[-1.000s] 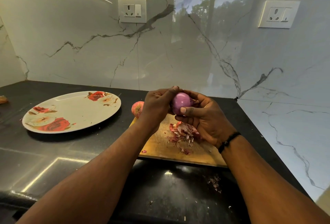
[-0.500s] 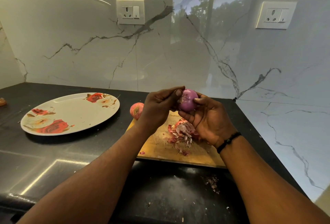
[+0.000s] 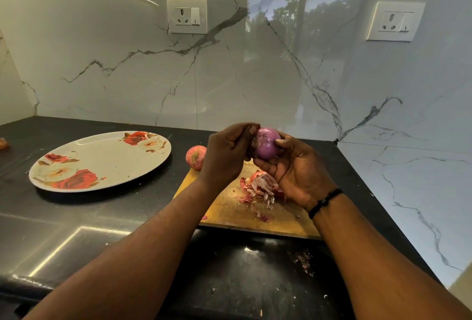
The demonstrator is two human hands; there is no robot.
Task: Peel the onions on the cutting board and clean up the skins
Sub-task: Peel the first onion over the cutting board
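Resting in the curled fingers of the right hand [image 3: 296, 169], a peeled purple onion [image 3: 267, 143] is held up above the far end of the wooden cutting board [image 3: 229, 210], its glossy surface mostly bare, with a pale ragged patch on the side facing the left hand [image 3: 227, 153]. That left hand meets the onion from its own side, fingers bent and thumb tip pressed against the ragged patch, pinching at the skin there. Directly below the right hand, a heap of reddish and papery white skins [image 3: 260, 189] lies on the board, with a few loose scraps trailing toward the person. Just beyond the left hand's knuckles, a second onion [image 3: 195, 157] with its orange-pink skin on sits at the board's far corner. A black band [image 3: 323, 203] circles the right wrist. Farther out past the left hand, a round plate [image 3: 102, 161] printed with red roses rests on the dark countertop [image 3: 76, 230]. Nearer the person than the right forearm, small skin crumbs [image 3: 304, 262] dot the counter.
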